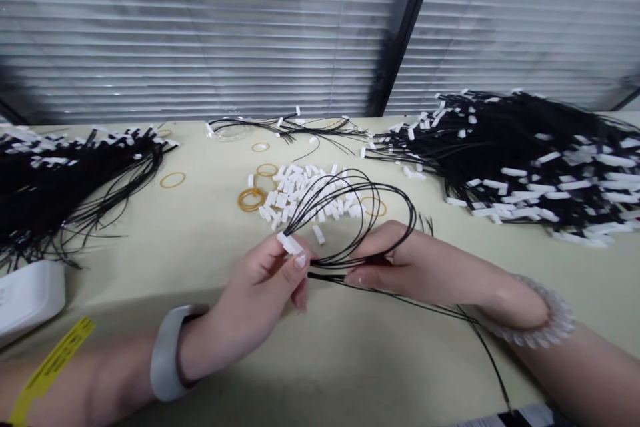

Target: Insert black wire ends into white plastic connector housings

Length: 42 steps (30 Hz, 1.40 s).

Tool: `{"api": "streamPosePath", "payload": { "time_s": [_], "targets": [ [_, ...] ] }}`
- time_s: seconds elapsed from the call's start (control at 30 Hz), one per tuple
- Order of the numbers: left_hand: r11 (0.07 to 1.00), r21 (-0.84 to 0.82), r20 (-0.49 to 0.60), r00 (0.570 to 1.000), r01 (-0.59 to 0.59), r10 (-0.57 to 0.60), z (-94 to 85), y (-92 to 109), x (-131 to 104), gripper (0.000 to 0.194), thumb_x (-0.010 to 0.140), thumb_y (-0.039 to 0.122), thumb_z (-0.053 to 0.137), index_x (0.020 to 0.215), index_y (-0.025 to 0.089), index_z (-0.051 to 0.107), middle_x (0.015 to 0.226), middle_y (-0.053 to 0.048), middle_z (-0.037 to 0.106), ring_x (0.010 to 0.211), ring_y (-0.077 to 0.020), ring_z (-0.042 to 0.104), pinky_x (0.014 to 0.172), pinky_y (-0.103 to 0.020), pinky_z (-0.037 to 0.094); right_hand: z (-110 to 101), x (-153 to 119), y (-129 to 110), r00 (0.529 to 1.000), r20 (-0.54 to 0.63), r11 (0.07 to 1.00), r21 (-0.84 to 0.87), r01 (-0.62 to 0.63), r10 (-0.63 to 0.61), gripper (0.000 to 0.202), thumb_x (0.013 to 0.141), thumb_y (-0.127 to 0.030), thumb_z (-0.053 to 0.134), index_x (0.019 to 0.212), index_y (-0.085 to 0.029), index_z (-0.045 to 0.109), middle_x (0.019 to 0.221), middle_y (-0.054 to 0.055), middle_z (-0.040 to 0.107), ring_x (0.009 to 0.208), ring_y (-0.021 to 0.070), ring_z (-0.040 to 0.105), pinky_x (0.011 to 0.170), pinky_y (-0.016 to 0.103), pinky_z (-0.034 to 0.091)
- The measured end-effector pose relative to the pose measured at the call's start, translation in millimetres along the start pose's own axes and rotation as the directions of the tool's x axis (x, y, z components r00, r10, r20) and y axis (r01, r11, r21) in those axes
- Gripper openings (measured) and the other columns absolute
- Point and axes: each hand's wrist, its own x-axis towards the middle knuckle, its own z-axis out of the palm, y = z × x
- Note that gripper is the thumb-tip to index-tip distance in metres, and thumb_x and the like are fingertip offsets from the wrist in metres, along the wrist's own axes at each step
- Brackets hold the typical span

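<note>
Between thumb and fingers, my left hand [273, 287] pinches a white connector [290, 243] with several thin black wires coming out of it. The black wires [385, 188] arch up in loose loops and come back down to my right hand [400, 263], whose fingers are closed round them. More strands of the bundle run between the two hands below the loops. Some wire trails from under my right hand toward the lower right. Just beyond my hands lies a heap of small white connectors [315, 190].
A big pile of black wires [500, 147] with white connectors covers the right; another wire pile [75, 180] lies left. Yellow rubber bands [251, 199] lie beside the connector heap. A few loose wires [295, 128] lie at the back. At left stands a white box [33, 297]. Blinds [200, 33] hang behind the table.
</note>
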Motion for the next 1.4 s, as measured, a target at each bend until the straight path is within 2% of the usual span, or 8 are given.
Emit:
{"api": "streamPosePath", "payload": {
  "time_s": [0.23,0.4,0.6,0.77,0.97,1.1,1.23,1.4],
  "targets": [
    [0.987,0.123,-0.039,0.993,-0.103,0.109,-0.4,1.0,-3.1,0.013,0.086,0.031,0.047,0.081,0.019,0.051,0.057,0.004,0.049,0.050,-0.0088,0.047,0.047,-0.021,0.042,3.3,-3.6,-6.6,0.993,-0.082,0.996,0.031,-0.085,0.087,0.022,0.085,-0.018,0.044,0.091,-0.018,0.065,0.074,-0.002,0.061,0.058,0.0051,0.047,0.052,0.015,0.041],
    [0.957,0.232,-0.032,0.982,-0.174,0.187,1.3,2.6,-5.0,0.012,0.086,0.025,0.046,0.077,0.019,0.052,0.067,0.003,0.048,0.050,-0.0075,0.047,0.045,-0.020,0.042,10.4,-0.2,-7.4,1.000,-0.008,0.999,-0.038,0.004,-0.004,0.015,0.084,-0.019,0.050,0.083,-0.014,0.064,0.064,-0.004,0.053,0.057,0.0044,0.041,0.052,0.015,0.036],
    [0.892,0.414,-0.046,0.974,-0.183,0.221,3.2,10.6,-4.1,0.016,0.083,0.020,0.047,0.068,0.019,0.051,0.057,0.004,0.045,0.050,-0.0085,0.041,0.045,-0.018,0.037,16.4,4.8,-7.2,1.000,-0.010,0.997,-0.081,-0.012,0.011,0.024,0.085,-0.015,0.045,0.061,-0.013,0.049,0.055,-0.007,0.038,0.051,0.0029,0.033,0.046,0.014,0.030],
    [0.924,0.353,-0.080,0.979,-0.149,0.189,2.9,10.1,-3.2,0.013,0.081,0.022,0.048,0.068,0.019,0.051,0.057,0.004,0.048,0.047,-0.0085,0.044,0.044,-0.019,0.039,19.6,5.4,-3.9,0.989,-0.083,0.974,-0.200,0.107,-0.125,0.020,0.081,-0.002,0.041,0.072,-0.015,0.053,0.069,-0.004,0.053,0.066,0.0051,0.047,0.063,0.017,0.042],
    [0.925,0.342,-0.090,0.973,-0.168,0.210,1.5,8.4,-3.9,0.012,0.082,0.021,0.048,0.071,0.019,0.052,0.062,0.002,0.050,0.050,-0.0095,0.047,0.047,-0.021,0.041,21.9,1.3,-8.4,0.954,-0.215,0.925,-0.359,0.123,-0.211,0.009,0.081,-0.011,0.051,0.084,-0.014,0.059,0.084,0.003,0.061,0.079,0.0087,0.054,0.073,0.023,0.046],
    [0.905,0.362,-0.051,0.964,-0.225,0.260,1.6,10.1,-4.5,0.015,0.082,0.017,0.047,0.068,0.019,0.052,0.061,0.003,0.050,0.052,-0.0093,0.047,0.049,-0.020,0.041,18.9,0.0,-11.3,0.961,-0.174,0.943,-0.296,0.155,-0.212,0.012,0.083,-0.009,0.048,0.084,-0.013,0.060,0.083,0.002,0.062,0.082,0.0079,0.055,0.076,0.021,0.046],
    [0.915,0.329,-0.041,0.965,-0.233,0.260,1.4,8.9,-5.6,0.015,0.083,0.017,0.047,0.069,0.019,0.052,0.064,0.003,0.050,0.052,-0.0080,0.047,0.048,-0.018,0.041,19.2,-0.8,-7.8,0.989,-0.087,0.958,-0.270,0.094,-0.121,0.015,0.085,-0.013,0.046,0.081,-0.012,0.061,0.072,0.000,0.062,0.067,0.0064,0.054,0.061,0.017,0.045],
    [0.914,0.319,0.010,0.965,-0.253,0.263,-1.2,1.7,-8.6,0.011,0.085,0.022,0.048,0.078,0.021,0.057,0.066,0.002,0.047,0.054,-0.0092,0.048,0.050,-0.019,0.041,25.1,-3.9,-7.4,0.892,-0.256,0.888,-0.376,0.263,-0.372,0.007,0.082,-0.012,0.053,0.083,-0.014,0.060,0.084,0.002,0.065,0.079,0.0081,0.057,0.072,0.018,0.048]
  ]
}}
